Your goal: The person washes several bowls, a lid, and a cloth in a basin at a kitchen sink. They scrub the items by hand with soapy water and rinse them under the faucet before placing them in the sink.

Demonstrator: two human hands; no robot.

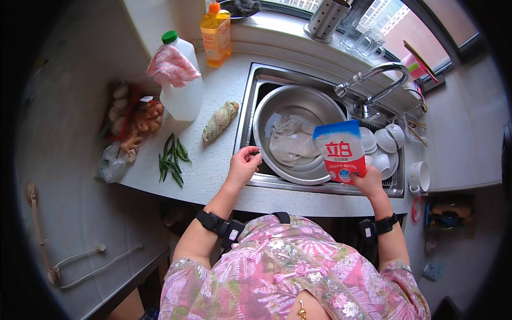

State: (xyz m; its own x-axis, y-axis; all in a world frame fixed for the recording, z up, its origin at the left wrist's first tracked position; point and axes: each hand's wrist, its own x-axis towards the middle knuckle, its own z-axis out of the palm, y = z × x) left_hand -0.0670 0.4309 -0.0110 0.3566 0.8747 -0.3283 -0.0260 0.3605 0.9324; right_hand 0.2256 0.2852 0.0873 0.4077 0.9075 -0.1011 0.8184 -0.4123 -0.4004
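Observation:
A wide stainless steel basin (262,116) sits in the left bowl of the metal sink (256,74). In it, a wet off-white cloth (294,140) lies crumpled in shallow water. My right hand (368,181) grips the lower corner of a blue, white and red detergent pouch (340,154). The pouch is held upright over the basin's right side, its printed front towards me. My left hand (245,164) hovers by the basin's left rim with thumb and forefinger close together. Whether something small is between them is unclear.
White bowls (386,140) fill a rack at right, below the curved faucet (384,80). Left on the counter are green chilies (174,160), a wrapped roll-shaped item (221,121), a plastic jug (182,104) with a pink cloth (173,66), ginger (146,116) and an orange soap bottle (216,38).

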